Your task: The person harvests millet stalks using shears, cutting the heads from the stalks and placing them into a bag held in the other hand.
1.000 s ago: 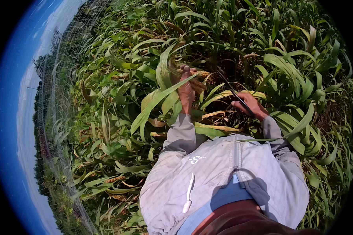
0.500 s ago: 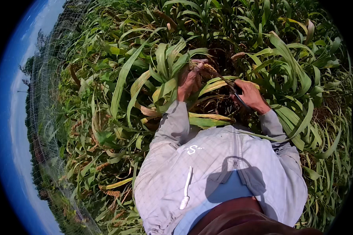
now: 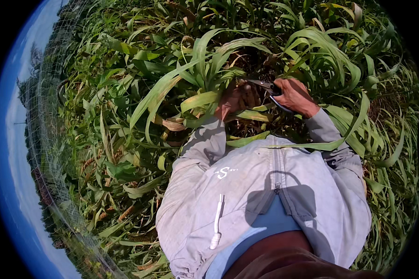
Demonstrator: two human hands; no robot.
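My left hand [image 3: 231, 101] is closed among long green and yellowing leaves, its fingers curled around a brown millet head [image 3: 252, 97] that is mostly hidden by fingers and shade. My right hand [image 3: 295, 96] grips a pair of scissors [image 3: 264, 84] by the handles. Their dark blades point left and reach just above the fingers of my left hand. Whether the blade tips touch a stem cannot be made out in the shade. Broad arching leaves [image 3: 205, 56] stand right beside and above my left hand.
Dense leafy plants [image 3: 340, 60] surround both hands, some leaves drooping over my right forearm. More brown seed heads [image 3: 125, 213] hang low at the left. A net fence [image 3: 46, 139] runs along the left side, with trees and sky beyond.
The scissors, earlier held lower and angled toward my body, now point left at my left hand. My right hand has risen slightly; my left hand has come a little lower with the millet head.
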